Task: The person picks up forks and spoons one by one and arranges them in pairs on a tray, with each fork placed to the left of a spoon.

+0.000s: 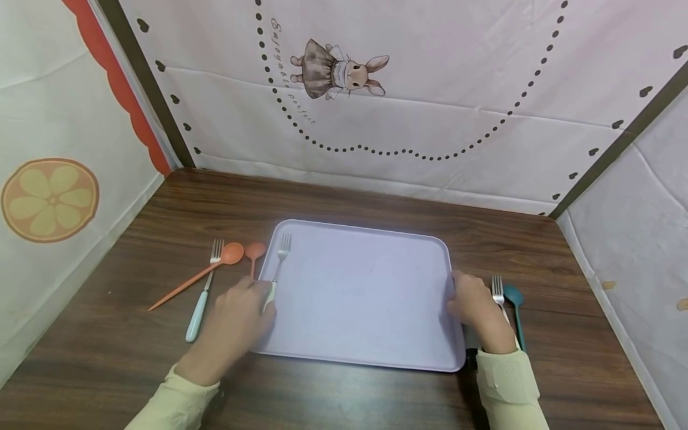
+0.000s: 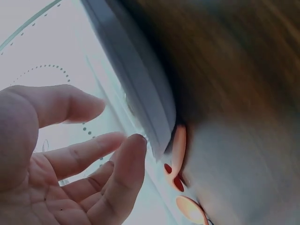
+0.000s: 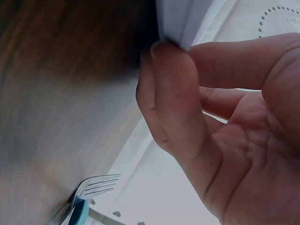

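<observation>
Around the lavender tray [image 1: 365, 292], cutlery lies on both sides of the wood-grain tabletop [image 1: 344, 397]. To the left, a long orange spoon [image 1: 233, 253] crosses over a blue-handled fork [image 1: 197, 316], its handle slanting toward the person and outward; that fork's tines point away from the person. A small orange spoon [image 1: 255, 249] lies close by the tray's left rim, its lower part hidden by the left hand [image 1: 233, 316]. To the right, a metal fork [image 1: 497, 289] and a teal spoon [image 1: 513, 294] lie side by side, heads away from the person, partly behind the right hand [image 1: 475, 301] and wrist. A grey-and-black item [image 1: 471, 356] shows just beside the tray's near right corner, too covered to identify. Printed cloth [image 1: 430, 71] stands up behind and at both sides.

The tray is in the middle of the tabletop, between the hands. Its long axis runs left to right across the person's front, with the right end angled slightly nearer. Along its left side lies a pale-handled fork [image 1: 283, 248], tines pointing away, handle reaching toward the left hand.

The left hand is at the left rim beside that handle, thumb and fingers apart with a gap between them. The right hand pinches the right rim, thumb against fingers.
</observation>
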The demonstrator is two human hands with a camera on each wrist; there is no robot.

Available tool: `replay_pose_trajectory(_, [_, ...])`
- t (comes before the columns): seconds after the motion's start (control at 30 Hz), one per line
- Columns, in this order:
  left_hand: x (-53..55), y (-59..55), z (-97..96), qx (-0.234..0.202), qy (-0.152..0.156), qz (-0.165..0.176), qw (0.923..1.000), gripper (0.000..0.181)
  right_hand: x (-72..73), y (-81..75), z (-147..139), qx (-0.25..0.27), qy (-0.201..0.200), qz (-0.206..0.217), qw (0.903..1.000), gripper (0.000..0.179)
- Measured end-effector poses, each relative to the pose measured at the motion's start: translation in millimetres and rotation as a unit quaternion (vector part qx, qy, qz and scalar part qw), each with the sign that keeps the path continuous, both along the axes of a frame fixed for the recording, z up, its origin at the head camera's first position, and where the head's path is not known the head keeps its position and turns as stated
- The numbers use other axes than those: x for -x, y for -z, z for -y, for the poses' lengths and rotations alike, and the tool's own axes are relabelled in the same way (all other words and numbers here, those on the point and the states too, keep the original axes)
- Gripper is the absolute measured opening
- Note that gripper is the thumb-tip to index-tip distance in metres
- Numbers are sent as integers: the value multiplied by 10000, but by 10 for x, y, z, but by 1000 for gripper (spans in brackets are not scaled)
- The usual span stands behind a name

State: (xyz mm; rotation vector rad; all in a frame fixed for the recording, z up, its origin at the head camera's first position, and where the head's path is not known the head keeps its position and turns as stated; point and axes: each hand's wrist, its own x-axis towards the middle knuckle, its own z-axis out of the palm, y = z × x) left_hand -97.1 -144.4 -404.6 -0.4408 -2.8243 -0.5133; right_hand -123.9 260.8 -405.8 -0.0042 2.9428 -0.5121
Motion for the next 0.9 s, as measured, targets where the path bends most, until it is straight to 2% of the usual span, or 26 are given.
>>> replay_pose_trajectory(0.23, [32,-16,89,-114,-9,-289,9995,30,5,8,-9,16,-40,-71,10000,45])
replay_pose_trajectory(0.5, [57,-25,161,-139,-31,-260,9996,31,1,8,-17,59,-36,-66,10000,47])
replay_pose_trajectory(0.6, [61,-21,175,-159,-45,-312,9994,30,0,2,-12,70,-6,14,10000,46])
replay_pose_trajectory(0.9, [82,-33,208,-138,-185,-174,9996,22,1,-10,-1,77,81,127,9999,45])
